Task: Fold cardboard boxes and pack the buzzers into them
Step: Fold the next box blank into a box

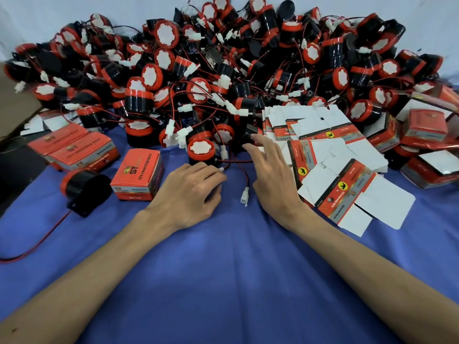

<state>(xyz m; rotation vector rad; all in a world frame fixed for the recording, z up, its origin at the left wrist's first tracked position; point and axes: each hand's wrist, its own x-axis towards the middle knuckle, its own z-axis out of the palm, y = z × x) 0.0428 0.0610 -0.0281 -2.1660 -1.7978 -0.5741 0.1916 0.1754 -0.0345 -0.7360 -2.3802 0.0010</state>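
left hand [191, 192] by buzzer [201, 151], right hand [270, 175] beside flat boxes [347, 184]

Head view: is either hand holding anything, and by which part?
Right hand holds nothing, fingers spread. Left hand has curled fingertips at the thin red-and-black wire beside the red-capped black cylindrical buzzer; whether they pinch it cannot be told.

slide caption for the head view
Left hand and right hand at a buzzer pile on blue cloth, folded boxes left, flat cartons right.
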